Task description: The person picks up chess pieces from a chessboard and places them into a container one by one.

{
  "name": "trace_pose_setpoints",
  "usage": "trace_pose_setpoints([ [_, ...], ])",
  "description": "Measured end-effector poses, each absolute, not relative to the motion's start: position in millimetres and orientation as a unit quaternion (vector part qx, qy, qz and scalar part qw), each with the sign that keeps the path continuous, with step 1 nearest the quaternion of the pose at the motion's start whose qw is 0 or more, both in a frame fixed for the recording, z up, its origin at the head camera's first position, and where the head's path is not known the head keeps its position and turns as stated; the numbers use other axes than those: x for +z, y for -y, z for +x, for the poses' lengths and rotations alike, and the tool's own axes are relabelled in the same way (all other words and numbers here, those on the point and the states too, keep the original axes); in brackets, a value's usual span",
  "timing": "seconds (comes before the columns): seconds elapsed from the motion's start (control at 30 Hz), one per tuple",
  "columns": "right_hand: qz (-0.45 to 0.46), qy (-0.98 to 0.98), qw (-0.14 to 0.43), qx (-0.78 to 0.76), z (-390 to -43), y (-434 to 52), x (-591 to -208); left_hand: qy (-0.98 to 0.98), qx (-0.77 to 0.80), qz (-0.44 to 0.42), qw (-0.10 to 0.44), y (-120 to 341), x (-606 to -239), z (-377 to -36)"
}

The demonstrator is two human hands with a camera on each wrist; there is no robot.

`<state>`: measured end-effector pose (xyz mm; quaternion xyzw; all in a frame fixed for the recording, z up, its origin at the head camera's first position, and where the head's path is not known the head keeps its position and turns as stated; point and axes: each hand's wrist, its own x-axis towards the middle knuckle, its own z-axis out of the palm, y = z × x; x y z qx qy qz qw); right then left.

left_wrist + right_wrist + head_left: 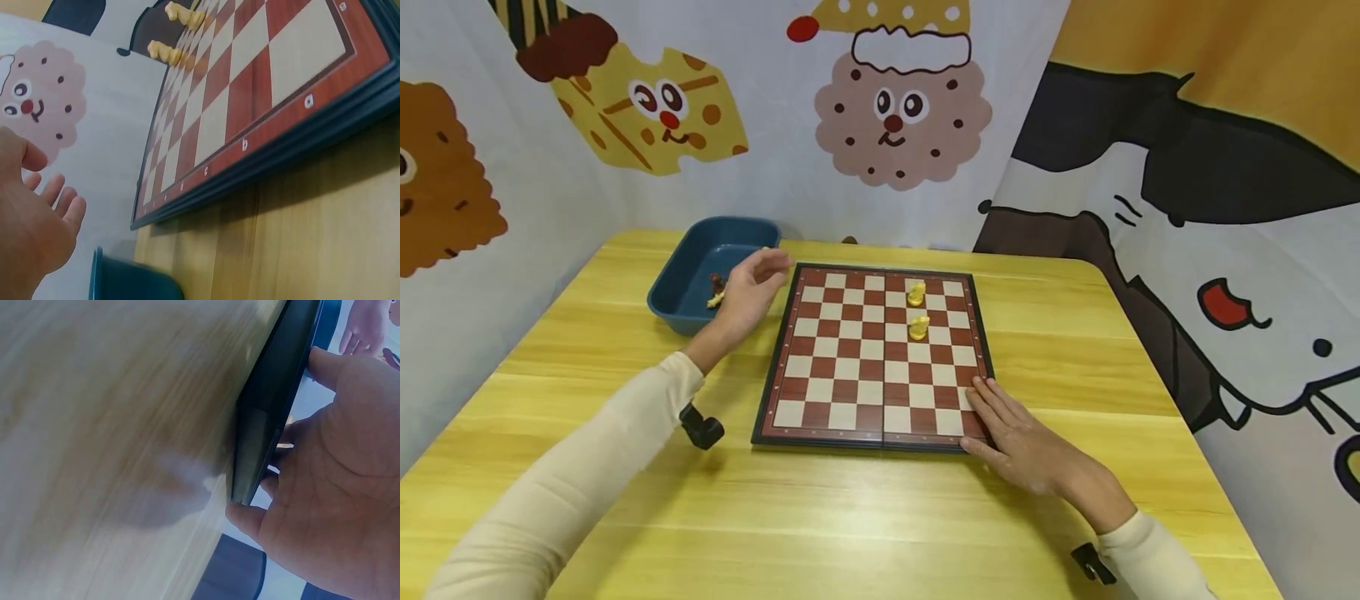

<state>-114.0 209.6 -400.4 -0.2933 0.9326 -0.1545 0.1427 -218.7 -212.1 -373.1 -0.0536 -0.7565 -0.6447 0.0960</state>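
Observation:
A red and white chessboard (835, 367) with a dark rim lies flat on the table. Two pale yellow chess knights (918, 328) stand on its right half, one behind the other; the left wrist view shows both knights (164, 52) too. My left hand (751, 292) hovers between the board's far left corner and a blue bin (673, 321), fingers loosely bent, nothing visible in them. Inside the bin lie a few brown and yellow chess pieces (716, 298), partly hidden by that hand. My right hand (1022, 442) rests on the board's near right corner, its fingers extended over the edge.
The yellow wood-grain table (850, 525) carries the board and bin. Behind it and to the right hangs a cartoon-printed cloth (760, 200). A black strap clip (702, 427) sticks out beside the left sleeve.

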Motion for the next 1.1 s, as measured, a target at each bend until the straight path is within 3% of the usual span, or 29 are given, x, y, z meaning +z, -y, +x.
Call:
trace_pose_setpoints([
  [0.4,-0.284,-0.932,0.160,-0.156,-110,-210,-394,0.754,-0.648,-0.107,-0.001,166,-366,-213],
  [0.63,-0.281,-0.935,0.148,-0.157,-110,-213,-394,0.779,-0.608,-0.150,-0.009,134,-366,-212],
  [1.1,-0.294,-0.932,0.146,-0.156,-114,-211,-400,0.762,-0.633,-0.128,-0.050,104,-383,-215],
])
